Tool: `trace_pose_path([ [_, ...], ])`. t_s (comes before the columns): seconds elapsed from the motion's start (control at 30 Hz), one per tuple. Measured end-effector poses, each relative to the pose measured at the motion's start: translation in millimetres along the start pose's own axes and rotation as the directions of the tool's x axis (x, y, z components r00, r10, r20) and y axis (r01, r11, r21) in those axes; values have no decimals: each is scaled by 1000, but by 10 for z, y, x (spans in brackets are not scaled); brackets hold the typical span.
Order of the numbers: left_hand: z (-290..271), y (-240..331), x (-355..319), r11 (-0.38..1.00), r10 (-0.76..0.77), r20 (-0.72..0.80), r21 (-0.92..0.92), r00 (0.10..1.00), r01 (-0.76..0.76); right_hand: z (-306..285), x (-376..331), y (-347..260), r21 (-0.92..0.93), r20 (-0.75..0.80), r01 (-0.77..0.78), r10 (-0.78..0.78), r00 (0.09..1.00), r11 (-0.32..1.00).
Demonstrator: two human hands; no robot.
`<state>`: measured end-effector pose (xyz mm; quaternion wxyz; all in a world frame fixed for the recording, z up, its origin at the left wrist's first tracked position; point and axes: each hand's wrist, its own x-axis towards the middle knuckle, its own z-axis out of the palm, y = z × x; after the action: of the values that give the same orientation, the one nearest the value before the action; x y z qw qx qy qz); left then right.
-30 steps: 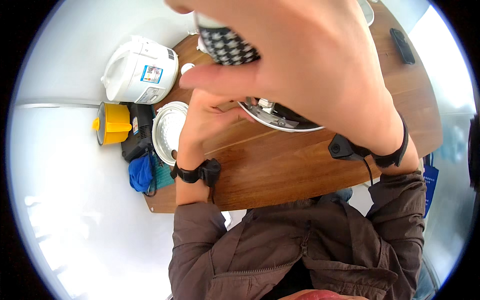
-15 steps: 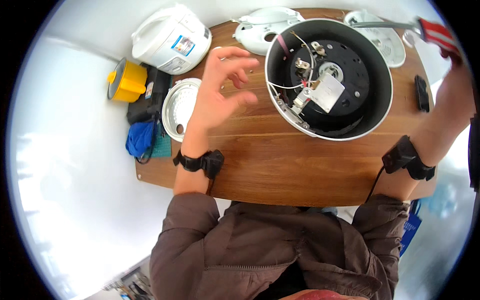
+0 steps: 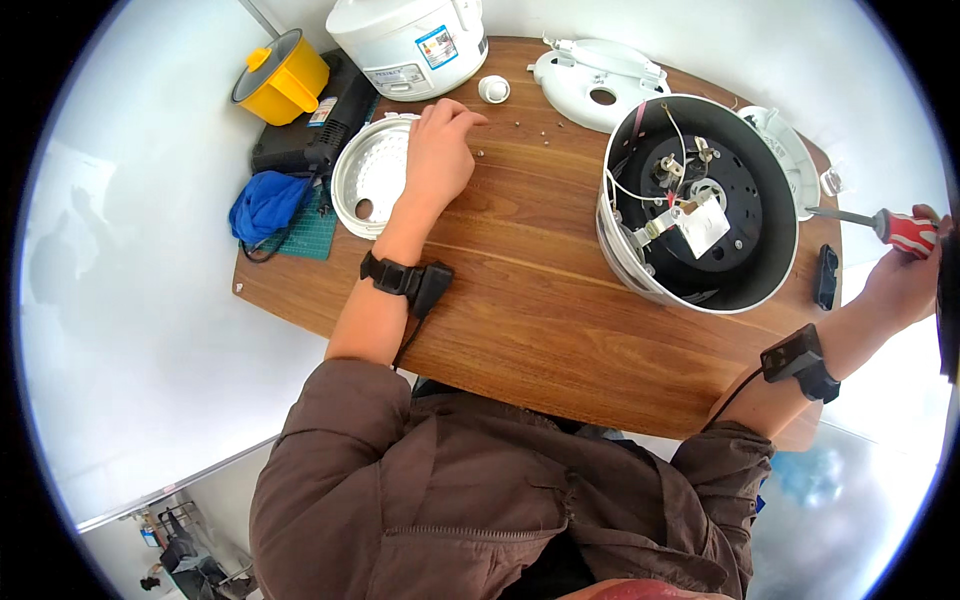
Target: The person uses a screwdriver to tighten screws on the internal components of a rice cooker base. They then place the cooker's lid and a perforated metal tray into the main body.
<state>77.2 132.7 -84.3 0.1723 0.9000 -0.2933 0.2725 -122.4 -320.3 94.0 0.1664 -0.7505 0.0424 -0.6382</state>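
Note:
My left hand [image 3: 440, 160] is over the table beside a white perforated round lid plate [image 3: 352, 185]. Its fingers are bent and drawn together; whatever they may pinch is hidden. At the far right my right hand [image 3: 900, 280] grips the red-and-grey handle of a screwdriver [image 3: 905, 232], whose metal shaft points left toward the cooker body. That open, round rice cooker body [image 3: 620, 250] stands right of centre, its black underside showing white wires, metal terminals and a square metal plate [image 3: 706, 226]. Small screws [image 3: 545, 142] lie scattered right of my left hand.
A white rice cooker [image 3: 410, 50] and a small white cap [image 3: 493, 89] stand at the back. White cover parts [image 3: 590, 90] lie behind the body. At left are a yellow pot [image 3: 285, 85], a black case [image 3: 300, 135], a blue cloth [image 3: 265, 207] and a green mat [image 3: 305, 235].
My left hand has gone from spread to bent fingers, lower over the table. My right hand has brought the screwdriver lower. The view has shifted, so the table things appear moved and turned.

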Motion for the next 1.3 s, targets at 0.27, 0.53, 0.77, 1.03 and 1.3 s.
trace_pose_path([
  [0.27,21,142,-75,996,-34,132,-79,991,44,148,-116,-132,202,-91,-317,340,936,927],
  [0.53,135,125,-132,997,0,205,-80,979,17,136,-31,-189,90,97,-198,189,977,976],
  [0.77,200,184,-132,996,32,178,-90,984,-16,288,36,-535,184,27,-349,350,936,919],
  [1.03,9,305,-35,1000,-11,212,15,977,8,65,-138,-194,-42,-75,-190,187,980,981],
  [1.3,35,140,-102,999,-36,280,2,959,37,175,3,-787,179,89,-380,370,925,907],
])
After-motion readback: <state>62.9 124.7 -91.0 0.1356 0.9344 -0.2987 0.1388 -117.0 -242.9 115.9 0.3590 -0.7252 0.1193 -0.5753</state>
